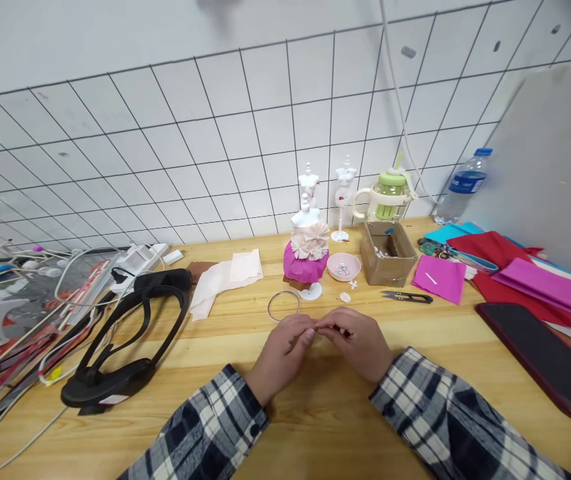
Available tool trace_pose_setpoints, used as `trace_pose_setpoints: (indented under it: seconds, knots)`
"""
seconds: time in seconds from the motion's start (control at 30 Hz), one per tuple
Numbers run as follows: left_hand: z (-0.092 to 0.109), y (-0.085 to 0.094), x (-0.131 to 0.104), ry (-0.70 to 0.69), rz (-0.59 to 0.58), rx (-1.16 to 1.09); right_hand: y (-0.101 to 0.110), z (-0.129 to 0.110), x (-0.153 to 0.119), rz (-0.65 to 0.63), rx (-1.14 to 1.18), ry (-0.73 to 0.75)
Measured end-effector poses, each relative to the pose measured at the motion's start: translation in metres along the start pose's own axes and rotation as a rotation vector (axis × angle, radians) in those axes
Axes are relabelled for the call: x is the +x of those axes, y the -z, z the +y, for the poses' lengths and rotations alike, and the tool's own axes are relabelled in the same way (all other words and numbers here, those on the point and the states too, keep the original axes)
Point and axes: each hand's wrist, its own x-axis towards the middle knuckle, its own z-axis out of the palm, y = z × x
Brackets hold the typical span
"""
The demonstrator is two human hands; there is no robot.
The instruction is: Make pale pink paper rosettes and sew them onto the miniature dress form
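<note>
My left hand (285,350) and my right hand (358,339) meet fingertip to fingertip above the wooden table (225,400). Both are closed in a pinch, and whatever lies between the fingers is too small or hidden to name. Just beyond my left hand lies a thin metal hoop (269,307). Behind it stands a small white mannequin (306,217) dressed in a magenta skirt (306,269) with pale pink ruffled flowers (311,241). Beside the skirt is a pink dish (344,267) with small shiny pieces in it. A white flower-shaped piece (345,297) lies near my right hand.
Thread snips (408,297), a cardboard box (388,263) and magenta cloth (439,279) lie to the right, with a phone (545,360) further out. Pale fabric strips (225,280) and a black headset strap (135,340) are left, near cables. A cup (390,197) and bottle (462,190) stand behind.
</note>
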Motion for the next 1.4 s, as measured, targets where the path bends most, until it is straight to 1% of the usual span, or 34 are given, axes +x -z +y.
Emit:
trace_pose_setpoints:
  seconds: [0.03,0.07,0.1,0.17,0.23,0.27,0.33,0.4,0.43,0.57,0.67,0.83,0.93,1.07,1.17,1.3,1.37,1.4]
  knots:
    - [-0.004,0.006,0.000,-0.019,-0.013,0.079,0.001,0.003,0.001,0.011,-0.027,-0.012]
    - [-0.009,0.013,0.000,-0.009,-0.002,0.186,0.002,0.007,0.001,0.009,-0.064,-0.023]
    - [-0.017,0.019,0.000,0.010,0.025,0.288,0.003,0.011,0.002,-0.008,-0.107,-0.033]
    - [-0.032,0.030,0.001,0.071,0.036,0.440,0.005,0.019,0.003,-0.070,-0.197,-0.060]
    - [-0.044,0.035,0.002,0.086,-0.018,0.497,0.005,0.026,0.005,-0.120,-0.276,-0.092]
    - [-0.047,0.036,0.003,0.082,-0.032,0.512,0.004,0.028,0.005,-0.134,-0.305,-0.111]
    - [-0.046,0.035,0.004,0.059,-0.055,0.513,0.002,0.029,0.007,-0.148,-0.342,-0.153]
    - [-0.039,0.030,0.004,0.050,-0.067,0.457,0.001,0.029,0.009,-0.160,-0.361,-0.186]
    - [-0.034,0.027,0.004,0.067,-0.068,0.406,0.000,0.029,0.009,-0.164,-0.371,-0.190]
    - [-0.020,0.018,0.002,0.234,-0.099,0.105,0.000,0.030,0.010,-0.191,-0.404,-0.163]
    - [-0.018,0.014,0.002,0.291,-0.117,-0.053,0.000,0.031,0.009,-0.203,-0.397,-0.166]
    - [-0.019,0.009,0.001,0.313,-0.076,-0.157,0.000,0.033,0.008,-0.202,-0.372,-0.176]
    - [-0.017,0.007,-0.001,0.318,-0.032,-0.225,0.001,0.034,0.008,-0.195,-0.344,-0.186]
    - [-0.015,0.006,-0.005,0.314,0.010,-0.250,0.002,0.036,0.008,-0.189,-0.309,-0.223]
    - [-0.017,0.004,-0.007,0.285,-0.004,-0.274,0.002,0.038,0.008,-0.192,-0.299,-0.223]
    - [-0.022,-0.001,-0.010,0.220,-0.063,-0.315,0.002,0.039,0.009,-0.193,-0.286,-0.212]
    - [-0.023,-0.002,-0.011,0.208,-0.098,-0.296,0.003,0.035,0.008,-0.168,-0.278,-0.195]
    - [-0.023,-0.003,-0.012,0.198,-0.110,-0.278,0.004,0.030,0.007,-0.135,-0.276,-0.177]
